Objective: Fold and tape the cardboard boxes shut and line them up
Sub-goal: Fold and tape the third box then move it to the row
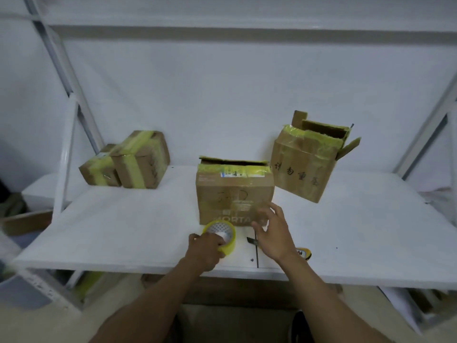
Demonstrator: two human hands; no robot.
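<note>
Gripping the tape roll (230, 245) in my left hand (202, 251); right hand (270, 235) spread at the middle box (235, 194). Risk: the apparent cutter (252, 241) beneath could nick my palm.

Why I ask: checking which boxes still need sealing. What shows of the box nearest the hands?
The middle box is brown cardboard, upright on the white table, with yellow tape and labels along its top front edge, handwriting and printed letters below. Its top flaps look lifted, not taped flat. The right hand spreads open by its lower right corner; contact is unclear. The tape roll, gripped by the left hand, sits before it.
</note>
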